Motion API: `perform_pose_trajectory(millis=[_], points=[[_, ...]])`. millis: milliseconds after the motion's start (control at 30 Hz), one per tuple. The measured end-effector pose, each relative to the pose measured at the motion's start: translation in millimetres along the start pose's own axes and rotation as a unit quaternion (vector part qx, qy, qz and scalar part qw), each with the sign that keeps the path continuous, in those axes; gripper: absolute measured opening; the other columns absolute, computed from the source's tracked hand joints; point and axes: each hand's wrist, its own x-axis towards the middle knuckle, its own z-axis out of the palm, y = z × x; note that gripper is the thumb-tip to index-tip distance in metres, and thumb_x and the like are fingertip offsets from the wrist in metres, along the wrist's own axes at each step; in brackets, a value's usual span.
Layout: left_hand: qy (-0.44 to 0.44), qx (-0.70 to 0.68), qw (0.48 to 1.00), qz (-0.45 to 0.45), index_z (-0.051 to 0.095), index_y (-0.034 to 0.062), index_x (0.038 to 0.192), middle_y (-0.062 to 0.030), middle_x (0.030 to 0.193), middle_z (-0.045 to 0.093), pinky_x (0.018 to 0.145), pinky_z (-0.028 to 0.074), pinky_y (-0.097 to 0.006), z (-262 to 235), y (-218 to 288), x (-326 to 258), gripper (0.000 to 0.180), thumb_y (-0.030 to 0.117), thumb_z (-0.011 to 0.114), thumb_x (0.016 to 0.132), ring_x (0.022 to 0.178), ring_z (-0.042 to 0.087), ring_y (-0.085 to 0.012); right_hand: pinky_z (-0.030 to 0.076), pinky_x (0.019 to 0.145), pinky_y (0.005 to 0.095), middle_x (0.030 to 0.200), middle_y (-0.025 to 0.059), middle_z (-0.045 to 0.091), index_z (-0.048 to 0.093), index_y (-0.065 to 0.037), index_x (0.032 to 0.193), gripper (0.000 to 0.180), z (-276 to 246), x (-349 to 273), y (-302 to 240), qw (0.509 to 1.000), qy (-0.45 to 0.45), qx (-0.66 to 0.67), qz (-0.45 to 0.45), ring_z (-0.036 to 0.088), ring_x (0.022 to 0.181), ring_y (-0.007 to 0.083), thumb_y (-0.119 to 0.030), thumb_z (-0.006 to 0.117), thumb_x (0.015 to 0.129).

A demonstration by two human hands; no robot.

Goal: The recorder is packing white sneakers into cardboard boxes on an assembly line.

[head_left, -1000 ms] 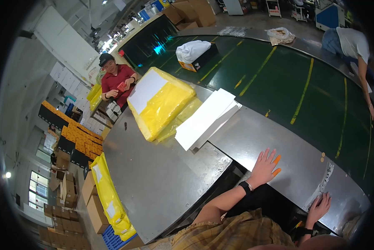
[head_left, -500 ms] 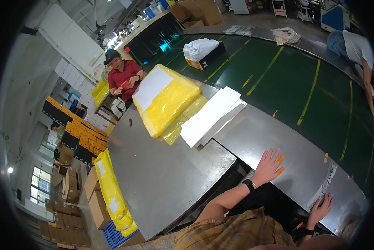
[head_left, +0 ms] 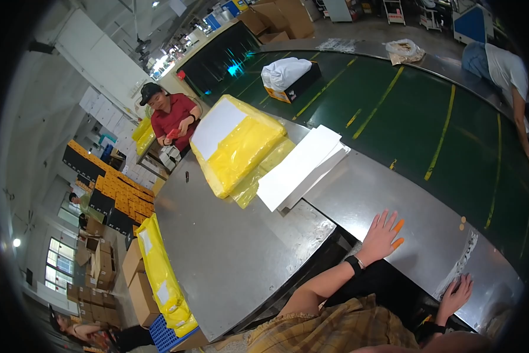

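Note:
My left hand (head_left: 380, 238) lies flat on the metal edge of the table (head_left: 364, 182), fingers spread, with orange covers on two of its fingertips. It holds nothing. My right hand (head_left: 455, 295) rests on the same metal edge at the lower right, beside a worn strip of tape (head_left: 460, 262); its fingers are stretched out and nothing is in them. A stack of white paper sheets (head_left: 302, 165) lies beyond my left hand. Behind the sheets is a large yellow plastic-wrapped pack (head_left: 249, 153) with a white sheet (head_left: 218, 126) on top.
A green conveyor belt (head_left: 417, 123) carries an open black and orange box (head_left: 302, 82) with white wrapping in it. A co-worker in red (head_left: 173, 120) handles something red across the table. Another person (head_left: 503, 70) leans in at the right. Yellow packs (head_left: 164, 282) lie at the left.
The view has shifted slightly. The co-worker in red leans a little to the left, and another person has come into view at the lower left. My hands have stayed in place.

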Motion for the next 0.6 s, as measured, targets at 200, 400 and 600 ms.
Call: perform_pose_trajectory(millis=[200,400,600], points=[[0.008,-0.001,1.000,0.001,0.066,0.0001,0.099,-0.0211,0.150,0.033,0.114,0.021,-0.053,1.4,-1.3,0.9,0.041,0.039,0.054,0.092,0.140,0.026,-0.0428,0.026,0.112,0.0456,0.141,0.0115,0.049,0.057,-0.005,0.124,0.035,-1.3,1.8,-2.8,1.000,-0.004,0.001,0.005,0.038,0.134,0.0357,-0.017,0.054,0.091],[0.010,0.000,1.000,0.001,0.061,0.0018,0.117,-0.0209,0.150,0.033,0.114,0.021,-0.052,5.2,-2.6,0.9,0.046,0.040,0.053,0.093,0.140,0.026,-0.0422,0.026,0.112,0.0456,0.142,0.0113,0.049,0.057,-0.005,0.124,0.035,2.3,1.8,0.9,1.000,0.000,-0.003,-0.001,0.038,0.134,0.0359,-0.018,0.054,0.092],[0.000,0.000,1.000,-0.003,0.066,0.0006,0.098,-0.0208,0.151,0.033,0.114,0.021,-0.053,0.4,0.4,0.2,0.042,0.040,0.053,0.093,0.140,0.025,-0.0426,0.026,0.112,0.0456,0.142,0.0117,0.049,0.057,-0.005,0.124,0.035,0.1,0.3,0.3,1.000,-0.001,0.002,0.002,0.038,0.134,0.0360,-0.017,0.053,0.091]])
